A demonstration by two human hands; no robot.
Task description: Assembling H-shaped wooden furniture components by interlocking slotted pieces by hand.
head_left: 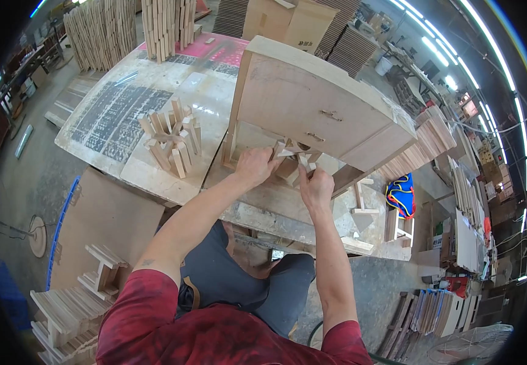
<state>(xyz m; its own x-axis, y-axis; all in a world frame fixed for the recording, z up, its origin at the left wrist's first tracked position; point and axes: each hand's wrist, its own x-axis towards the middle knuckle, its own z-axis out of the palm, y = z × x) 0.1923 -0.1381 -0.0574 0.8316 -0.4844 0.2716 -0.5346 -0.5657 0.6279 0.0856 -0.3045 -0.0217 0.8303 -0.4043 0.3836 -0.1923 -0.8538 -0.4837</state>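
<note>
My left hand [256,165] is closed on one end of a pale wooden piece [288,152], low in front of a tall wooden housing [318,109]. Closed too, my right hand [317,185] grips the wood's right side with thumb and fingers. Whether the wood between my hands is one joined part or several, I cannot tell. Part of it sits in the shadowed opening under the housing's front panel, near a dark round shape. To the left, a cluster of short wooden parts [172,143] stands on the worn table [154,176].
More wooden parts [364,198] lie to my right, near a blue cloth [401,194] with yellow edging. Stacked wooden frames [71,310] stand on the floor at lower left. Tall bundles of wood strips [102,39] and a cardboard box [288,24] rise behind the table.
</note>
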